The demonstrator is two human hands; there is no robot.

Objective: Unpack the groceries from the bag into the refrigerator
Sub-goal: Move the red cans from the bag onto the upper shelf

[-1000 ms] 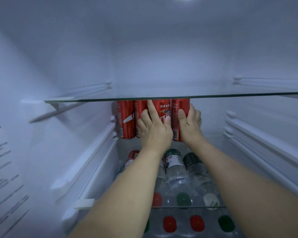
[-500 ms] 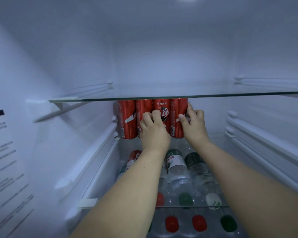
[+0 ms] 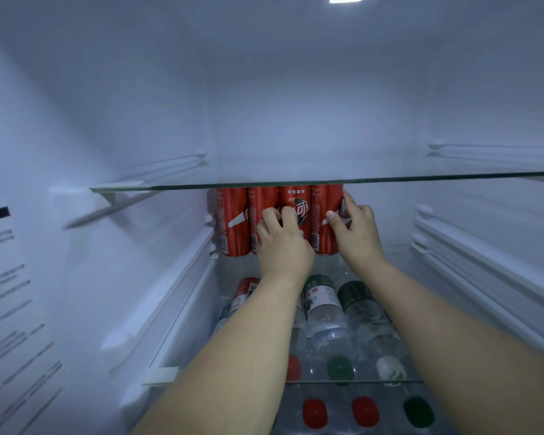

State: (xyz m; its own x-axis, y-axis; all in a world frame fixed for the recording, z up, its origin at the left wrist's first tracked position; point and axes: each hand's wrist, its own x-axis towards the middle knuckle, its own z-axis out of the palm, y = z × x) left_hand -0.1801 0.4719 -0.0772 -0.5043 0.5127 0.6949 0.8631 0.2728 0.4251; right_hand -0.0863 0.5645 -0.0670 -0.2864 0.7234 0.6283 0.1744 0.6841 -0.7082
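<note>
Several red cans stand in a row at the back of the refrigerator's middle glass shelf (image 3: 446, 265); the leftmost can (image 3: 233, 221) stands free. My left hand (image 3: 283, 246) has its fingers curled against the second and third can (image 3: 296, 197), covering their lower halves. My right hand (image 3: 357, 233) pinches the rightmost can (image 3: 324, 199), thumb on its front and index finger along its right side. All the cans are upright and close together. No grocery bag is in view.
The upper glass shelf (image 3: 390, 178) runs just above the can tops and carries nothing. Below the middle shelf lie several water bottles (image 3: 322, 309) with red, green and white caps. Shelf rails (image 3: 484, 277) line the right wall, and a printed label (image 3: 4, 277) is on the left wall.
My left hand's fingers went from stretched up the cans to curled low on them. My right hand slid from the can's front to its right side. The cans stay in line.
</note>
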